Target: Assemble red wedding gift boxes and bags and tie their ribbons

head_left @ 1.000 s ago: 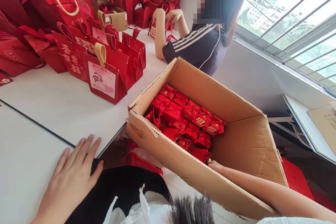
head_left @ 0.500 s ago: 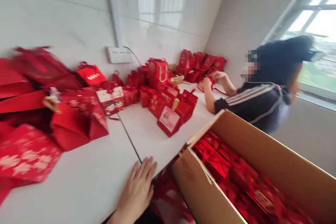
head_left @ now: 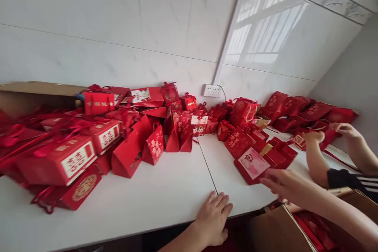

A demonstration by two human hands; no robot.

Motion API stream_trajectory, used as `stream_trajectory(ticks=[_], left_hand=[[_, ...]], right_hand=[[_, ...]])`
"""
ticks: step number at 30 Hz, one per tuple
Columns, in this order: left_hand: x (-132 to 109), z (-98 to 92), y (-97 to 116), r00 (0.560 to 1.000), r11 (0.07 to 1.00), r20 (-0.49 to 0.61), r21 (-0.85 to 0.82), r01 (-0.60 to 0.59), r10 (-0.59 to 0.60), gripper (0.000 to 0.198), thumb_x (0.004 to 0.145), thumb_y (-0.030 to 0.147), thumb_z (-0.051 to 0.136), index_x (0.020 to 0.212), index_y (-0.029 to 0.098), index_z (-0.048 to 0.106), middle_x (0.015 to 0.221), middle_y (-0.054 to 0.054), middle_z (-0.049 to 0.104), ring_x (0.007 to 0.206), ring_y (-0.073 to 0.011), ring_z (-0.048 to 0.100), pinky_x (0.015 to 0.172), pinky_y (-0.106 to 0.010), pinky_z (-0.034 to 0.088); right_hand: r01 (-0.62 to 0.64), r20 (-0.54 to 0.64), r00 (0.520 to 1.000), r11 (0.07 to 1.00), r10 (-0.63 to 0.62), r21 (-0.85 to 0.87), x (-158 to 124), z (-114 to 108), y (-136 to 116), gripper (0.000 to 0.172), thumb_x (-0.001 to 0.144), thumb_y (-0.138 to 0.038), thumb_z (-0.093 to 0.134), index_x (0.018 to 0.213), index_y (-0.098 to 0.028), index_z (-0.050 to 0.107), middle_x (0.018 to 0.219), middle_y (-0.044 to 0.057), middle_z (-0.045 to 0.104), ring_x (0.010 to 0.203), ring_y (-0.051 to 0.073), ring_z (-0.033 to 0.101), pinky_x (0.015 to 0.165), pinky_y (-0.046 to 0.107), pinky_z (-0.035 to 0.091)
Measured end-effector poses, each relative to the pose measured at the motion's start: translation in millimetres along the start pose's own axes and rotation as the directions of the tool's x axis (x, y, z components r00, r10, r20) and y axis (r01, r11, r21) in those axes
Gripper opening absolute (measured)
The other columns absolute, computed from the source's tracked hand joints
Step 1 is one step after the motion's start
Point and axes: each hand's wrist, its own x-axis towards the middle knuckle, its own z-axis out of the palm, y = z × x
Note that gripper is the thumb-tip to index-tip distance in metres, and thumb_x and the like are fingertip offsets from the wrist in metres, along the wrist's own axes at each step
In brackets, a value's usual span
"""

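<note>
Your left hand (head_left: 213, 217) lies flat on the near edge of the smooth white table (head_left: 147, 201), fingers loosely spread and holding nothing, beside the dark seam between its two slabs. Your right hand (head_left: 282, 185), slightly blurred, hovers open and empty with its fingers stretched leftward, just near-right of a red wedge-shaped paper bag (head_left: 253, 165) with a pale pink card on its face. Beneath that hand stands a brown cardboard box (head_left: 276, 230), and farther right a co-worker's hand (head_left: 313, 137) rests among more glossy red bags.

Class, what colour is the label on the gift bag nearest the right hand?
Pale pink label on a red gift bag; head view.
</note>
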Motion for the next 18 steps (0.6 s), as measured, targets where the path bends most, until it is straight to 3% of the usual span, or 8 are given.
stream_trajectory(ticks=[3,8,10,14,18], left_hand=[[-14.3,1.5,-6.8,1.0,0.999,-0.026,-0.039,0.001,-0.002,0.07,0.089,0.041,0.051,0.148,0.011,0.028,0.156,-0.017,0.028,0.146,-0.0294,0.024,0.121,-0.05,0.019],[-44.3,9.0,-22.0,0.994,0.999,-0.099,-0.002,0.046,-0.046,0.069,0.089,0.04,0.053,0.147,0.011,0.028,0.155,-0.017,0.031,0.145,-0.0301,0.026,0.119,-0.048,0.024],[-56.9,8.0,-25.8,0.991,0.998,-0.124,0.024,0.059,-0.056,0.066,0.089,0.042,0.054,0.144,0.012,0.033,0.154,-0.016,0.035,0.144,-0.0303,0.03,0.118,-0.048,0.027],[-81.2,1.7,-31.1,0.983,0.993,-0.161,0.062,0.097,-0.086,0.057,0.087,0.039,0.058,0.137,0.016,0.042,0.148,-0.013,0.046,0.139,-0.0296,0.04,0.115,-0.045,0.033],[-100.9,-7.4,-30.8,0.969,0.987,-0.188,-0.002,0.16,-0.157,0.05,0.087,0.035,0.057,0.134,0.024,0.044,0.148,-0.006,0.048,0.139,-0.025,0.041,0.117,-0.04,0.031]], right_hand=[[0.227,0.11,0.968,0.974,-0.226,0.0,60.0,-3.1,-77.5,0.016,0.089,-0.02,0.053,0.075,-0.019,0.061,0.071,0.006,0.071,0.067,0.019,0.069,0.058,0.026,0.046],[0.457,0.133,0.879,0.889,-0.458,0.038,123.4,31.9,-187.7,0.009,0.09,-0.025,0.06,0.094,-0.019,0.066,0.094,0.005,0.073,0.087,0.017,0.069,0.073,0.023,0.047],[0.463,0.086,0.882,0.886,-0.463,0.03,140.9,47.7,-221.8,0.015,0.092,-0.03,0.058,0.1,-0.019,0.064,0.1,0.006,0.072,0.09,0.019,0.069,0.073,0.023,0.048],[0.337,-0.05,0.94,0.941,-0.337,-0.014,162.9,67.8,-272.8,0.033,0.096,-0.035,0.051,0.115,-0.009,0.055,0.114,0.019,0.065,0.099,0.029,0.068,0.071,0.031,0.05],[0.246,-0.078,0.966,0.969,-0.246,-0.01,173.5,76.6,-296.4,0.04,0.097,-0.045,0.047,0.107,-0.008,0.059,0.097,0.02,0.07,0.095,0.033,0.069,0.071,0.034,0.052]])
